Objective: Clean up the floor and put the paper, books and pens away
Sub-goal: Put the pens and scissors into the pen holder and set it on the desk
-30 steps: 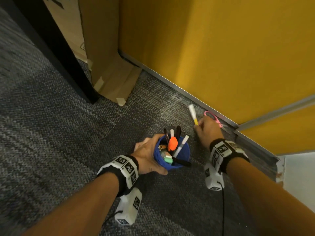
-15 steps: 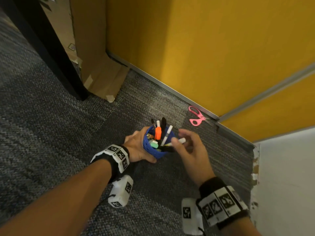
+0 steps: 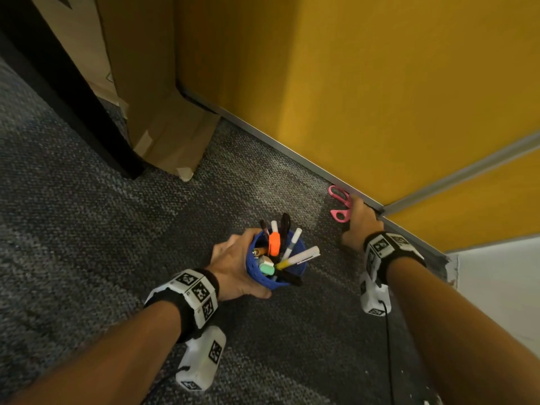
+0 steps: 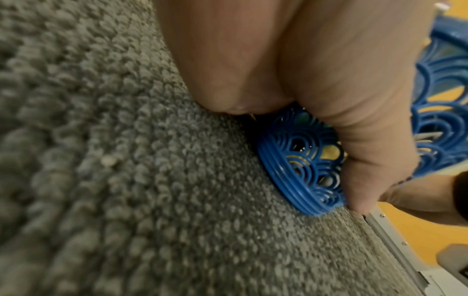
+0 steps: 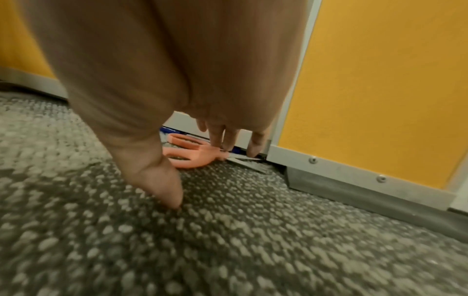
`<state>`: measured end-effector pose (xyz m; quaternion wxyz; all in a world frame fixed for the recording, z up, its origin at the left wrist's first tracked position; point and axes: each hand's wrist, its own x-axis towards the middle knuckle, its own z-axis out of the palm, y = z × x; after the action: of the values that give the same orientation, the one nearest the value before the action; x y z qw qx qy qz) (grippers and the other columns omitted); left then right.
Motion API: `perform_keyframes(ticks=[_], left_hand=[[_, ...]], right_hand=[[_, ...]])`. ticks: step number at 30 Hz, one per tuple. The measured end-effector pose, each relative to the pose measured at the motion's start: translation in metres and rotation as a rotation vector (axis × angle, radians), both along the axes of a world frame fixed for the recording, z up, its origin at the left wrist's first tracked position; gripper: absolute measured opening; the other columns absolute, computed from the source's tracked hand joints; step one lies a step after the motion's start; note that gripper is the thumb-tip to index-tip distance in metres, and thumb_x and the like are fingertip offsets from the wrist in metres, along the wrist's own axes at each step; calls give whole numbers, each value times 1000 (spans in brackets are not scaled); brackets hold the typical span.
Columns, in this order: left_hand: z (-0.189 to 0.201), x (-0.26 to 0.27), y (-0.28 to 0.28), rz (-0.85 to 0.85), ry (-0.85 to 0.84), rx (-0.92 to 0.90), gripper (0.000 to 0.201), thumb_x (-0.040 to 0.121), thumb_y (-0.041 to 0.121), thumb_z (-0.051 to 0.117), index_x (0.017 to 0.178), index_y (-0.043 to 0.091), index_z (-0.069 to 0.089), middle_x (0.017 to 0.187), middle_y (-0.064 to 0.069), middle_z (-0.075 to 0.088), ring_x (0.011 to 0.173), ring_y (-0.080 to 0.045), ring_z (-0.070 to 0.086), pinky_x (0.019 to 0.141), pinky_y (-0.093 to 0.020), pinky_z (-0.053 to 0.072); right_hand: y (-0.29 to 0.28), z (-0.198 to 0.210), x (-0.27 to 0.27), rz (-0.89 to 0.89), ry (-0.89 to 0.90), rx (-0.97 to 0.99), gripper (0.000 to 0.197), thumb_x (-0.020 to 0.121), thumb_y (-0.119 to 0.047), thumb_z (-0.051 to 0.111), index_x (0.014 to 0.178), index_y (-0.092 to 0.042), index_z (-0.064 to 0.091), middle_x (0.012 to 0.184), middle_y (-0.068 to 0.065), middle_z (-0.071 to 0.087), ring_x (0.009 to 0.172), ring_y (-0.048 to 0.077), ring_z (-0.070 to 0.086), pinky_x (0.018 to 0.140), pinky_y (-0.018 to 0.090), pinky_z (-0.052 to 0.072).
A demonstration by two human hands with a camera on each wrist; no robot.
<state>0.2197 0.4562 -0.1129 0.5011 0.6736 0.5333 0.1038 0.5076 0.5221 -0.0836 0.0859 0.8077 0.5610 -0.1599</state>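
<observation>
Pink scissors [image 3: 339,202] lie along the wall, blades toward the corner; right hand [image 3: 358,222] spread, fingertips touching them; left hand [image 3: 237,268] grips the pen cup [image 3: 280,277].

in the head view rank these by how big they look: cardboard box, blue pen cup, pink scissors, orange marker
1. cardboard box
2. blue pen cup
3. pink scissors, partly hidden by the right hand
4. orange marker

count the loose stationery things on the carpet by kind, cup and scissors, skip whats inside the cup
blue pen cup: 1, standing on the carpet, gripped by the left hand
pink-handled scissors: 1, lying by the wall's metal edge, right hand fingers reaching down onto them
total: 2
</observation>
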Motion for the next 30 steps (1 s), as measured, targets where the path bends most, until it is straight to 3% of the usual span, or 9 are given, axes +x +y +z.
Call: perform_keyframes(ticks=[5, 10, 14, 16, 19, 21, 25, 27, 30], left_hand=[[-1, 1, 0, -3, 5, -27, 103, 52, 41, 89, 134, 43, 26, 118, 7, 38, 116, -12, 32, 100, -23, 16], [-1, 1, 2, 1, -8, -23, 103, 51, 41, 89, 134, 44, 28, 117, 6, 41, 120, -14, 34, 101, -26, 17], [10, 3, 4, 11, 31, -77, 105, 49, 42, 91, 136, 41, 32, 112, 6, 46, 111, -12, 41, 105, -29, 27], [16, 4, 5, 36, 12, -143, 104, 33, 50, 91, 125, 44, 43, 112, 10, 59, 109, -12, 53, 107, -35, 38], [11, 15, -6, 90, -98, -255, 100, 22, 42, 89, 115, 40, 51, 114, 6, 67, 110, -20, 62, 102, -42, 46], [41, 28, -29, 77, -160, -281, 91, 27, 30, 90, 111, 34, 55, 111, 3, 68, 107, -20, 63, 101, -40, 48], [77, 52, -75, -18, -319, -351, 77, 41, 9, 94, 106, 30, 58, 108, 6, 69, 102, -13, 64, 100, -38, 49], [89, 63, -95, -59, -348, -338, 88, 32, 23, 92, 113, 27, 59, 112, 4, 70, 107, -16, 64, 100, -41, 49], [113, 71, -127, -134, -321, -291, 94, 30, 29, 91, 118, 27, 58, 111, 6, 70, 106, -15, 65, 97, -43, 51]], right_hand=[[-3, -6, -16, 159, -197, 15, 55, 80, -30, 72, 127, -15, 46, 124, 9, 57, 116, 30, 53, 100, 48, 45], [-38, 3, -33, 184, -77, 102, 27, 83, -27, 69, 102, -12, 57, 104, 8, 59, 91, 26, 60, 78, 38, 53], [-109, 22, -57, -134, 128, 276, 30, 84, -27, 70, 109, -14, 60, 102, 3, 62, 91, 22, 61, 79, 35, 53], [-155, 34, -64, -326, 235, 356, 35, 84, -23, 71, 115, -14, 61, 102, 4, 67, 92, 24, 64, 85, 40, 54], [-216, 60, -65, -541, 570, 557, 16, 84, -18, 75, 99, -20, 69, 78, -9, 69, 71, 8, 62, 75, 30, 51], [-243, 79, -66, -645, 768, 637, 8, 82, -18, 77, 87, -13, 74, 69, -4, 70, 61, 9, 59, 67, 31, 50], [-271, 118, -80, -724, 1040, 747, 38, 82, -32, 73, 108, -4, 67, 99, 3, 76, 97, 22, 70, 90, 43, 54], [-281, 146, -87, -661, 1045, 829, 30, 89, -26, 69, 108, -3, 66, 97, -2, 75, 96, 13, 69, 86, 32, 55], [-298, 186, -97, -618, 991, 977, 18, 93, -13, 63, 100, 3, 66, 79, -1, 66, 69, -2, 59, 65, 10, 47]])
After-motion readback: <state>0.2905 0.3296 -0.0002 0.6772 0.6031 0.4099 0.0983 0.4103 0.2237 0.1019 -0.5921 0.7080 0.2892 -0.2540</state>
